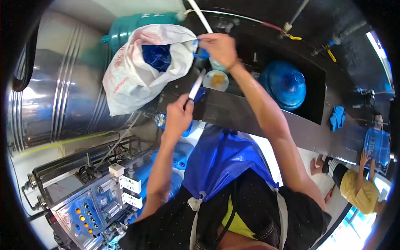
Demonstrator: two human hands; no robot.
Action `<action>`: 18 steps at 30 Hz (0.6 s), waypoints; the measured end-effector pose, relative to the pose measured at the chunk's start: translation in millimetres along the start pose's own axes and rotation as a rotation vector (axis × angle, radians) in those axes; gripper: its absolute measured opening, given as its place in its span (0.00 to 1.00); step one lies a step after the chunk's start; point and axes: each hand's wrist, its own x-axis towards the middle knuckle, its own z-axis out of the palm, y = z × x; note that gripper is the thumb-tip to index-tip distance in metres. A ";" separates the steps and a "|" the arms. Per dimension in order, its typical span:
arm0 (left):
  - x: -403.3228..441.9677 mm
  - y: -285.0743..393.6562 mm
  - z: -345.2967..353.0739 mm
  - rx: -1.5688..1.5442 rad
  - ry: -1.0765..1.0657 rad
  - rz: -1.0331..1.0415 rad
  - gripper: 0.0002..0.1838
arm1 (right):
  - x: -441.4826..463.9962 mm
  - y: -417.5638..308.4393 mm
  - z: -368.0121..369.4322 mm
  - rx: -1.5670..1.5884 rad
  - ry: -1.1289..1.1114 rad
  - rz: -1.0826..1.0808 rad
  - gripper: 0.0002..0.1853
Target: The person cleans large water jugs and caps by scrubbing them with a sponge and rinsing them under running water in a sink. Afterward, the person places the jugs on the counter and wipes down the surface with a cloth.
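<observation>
My left hand (pixel 179 114) is closed round the handle of a knife (pixel 196 86), its blade pointing up and away from me. My right hand (pixel 218 49) is pinched at the right rim of a white woven sack (pixel 137 85); a bit of blue shows at the fingertips, too small to name. The sack's mouth gapes, with dark blue contents (pixel 156 57) inside. Below my right wrist sits a small white dish (pixel 216 80) holding yellowish bits. A blue apron (pixel 227 156) covers my front.
A round blue water jug (pixel 287 85) stands in the dark sink basin to the right. Behind the sack lies a teal jug (pixel 133 27). On the left are a steel tank (pixel 62 83) and a control panel (pixel 81 216). At far right a person (pixel 360 187) touches a blue jug (pixel 376 146) near a blue cloth (pixel 337 118).
</observation>
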 end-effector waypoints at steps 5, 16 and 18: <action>-54.9 -22.6 -10.4 0.012 0.009 -0.105 0.14 | 51.5 6.0 149.4 -0.140 -0.229 -0.093 0.13; -38.0 -116.4 -27.6 0.452 0.380 -0.054 0.16 | 60.3 24.1 102.3 0.361 -0.500 -0.135 0.12; -12.4 -136.0 -23.1 0.516 0.372 0.025 0.17 | 59.7 20.5 92.2 0.425 -0.560 -0.104 0.12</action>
